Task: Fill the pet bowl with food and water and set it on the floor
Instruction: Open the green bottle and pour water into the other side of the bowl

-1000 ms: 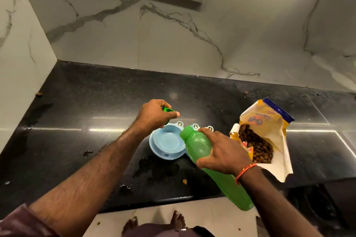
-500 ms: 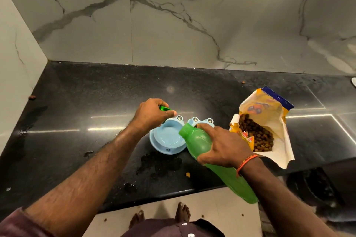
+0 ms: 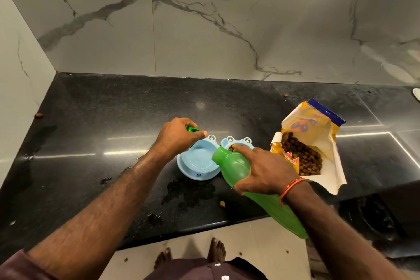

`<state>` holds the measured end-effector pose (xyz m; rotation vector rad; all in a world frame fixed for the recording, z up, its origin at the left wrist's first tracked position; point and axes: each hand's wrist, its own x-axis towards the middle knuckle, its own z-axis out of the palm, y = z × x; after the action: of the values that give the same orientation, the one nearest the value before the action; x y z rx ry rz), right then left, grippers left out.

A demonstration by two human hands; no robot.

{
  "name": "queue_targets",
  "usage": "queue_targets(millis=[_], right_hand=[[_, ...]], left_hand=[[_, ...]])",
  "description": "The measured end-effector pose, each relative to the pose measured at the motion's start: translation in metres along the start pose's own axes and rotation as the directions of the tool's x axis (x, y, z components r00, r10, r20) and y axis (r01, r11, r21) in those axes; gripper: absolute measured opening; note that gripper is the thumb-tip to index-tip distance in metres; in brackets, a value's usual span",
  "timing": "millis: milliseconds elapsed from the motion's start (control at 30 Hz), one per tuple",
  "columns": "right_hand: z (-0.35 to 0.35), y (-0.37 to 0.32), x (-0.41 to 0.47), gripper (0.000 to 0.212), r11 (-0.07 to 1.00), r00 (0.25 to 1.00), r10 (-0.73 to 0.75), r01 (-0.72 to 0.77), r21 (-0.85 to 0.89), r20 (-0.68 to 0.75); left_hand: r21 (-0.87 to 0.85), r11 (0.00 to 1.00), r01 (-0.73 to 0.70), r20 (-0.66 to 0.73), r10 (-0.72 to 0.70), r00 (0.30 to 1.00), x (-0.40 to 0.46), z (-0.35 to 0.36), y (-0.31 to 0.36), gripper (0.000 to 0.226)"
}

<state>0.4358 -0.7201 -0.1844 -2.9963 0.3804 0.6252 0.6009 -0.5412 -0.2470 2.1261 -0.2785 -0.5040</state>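
A light blue double pet bowl (image 3: 198, 161) with frog-eye knobs sits on the black countertop (image 3: 95, 134). Its left cup holds a little water; brown kibble shows in the right cup, mostly hidden by the bottle. My right hand (image 3: 261, 170) grips a green water bottle (image 3: 268, 198), tilted with its uncapped mouth over the edge of the left cup. My left hand (image 3: 177, 137) hovers just above the bowl's left rim, closed around the green bottle cap (image 3: 192, 130).
An open yellow and blue bag of kibble (image 3: 311, 141) lies right of the bowl. Wet patches and a stray kibble (image 3: 222, 204) mark the counter's front. Marble walls close off the back and left. Bare feet stand on the tiled floor (image 3: 254, 241) below.
The bottle has tipped a little further, its mouth now lower over the left cup. My left hand has stayed beside the bowl with the cap.
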Motion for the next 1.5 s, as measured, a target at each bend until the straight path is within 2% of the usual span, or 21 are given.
queue_targets(millis=[433, 1500], right_hand=[[-0.003, 0.001, -0.003, 0.105, 1.000, 1.000, 0.006, -0.005, -0.031, 0.020], [-0.027, -0.005, -0.019, 0.105, 0.996, 0.998, 0.025, -0.021, -0.081, 0.050]], left_hand=[[0.029, 1.000, -0.008, 0.005, 0.007, 1.000, -0.001, -0.001, 0.000, 0.032], [0.012, 1.000, -0.017, -0.005, 0.017, 1.000, 0.000, 0.001, -0.002, 0.044]])
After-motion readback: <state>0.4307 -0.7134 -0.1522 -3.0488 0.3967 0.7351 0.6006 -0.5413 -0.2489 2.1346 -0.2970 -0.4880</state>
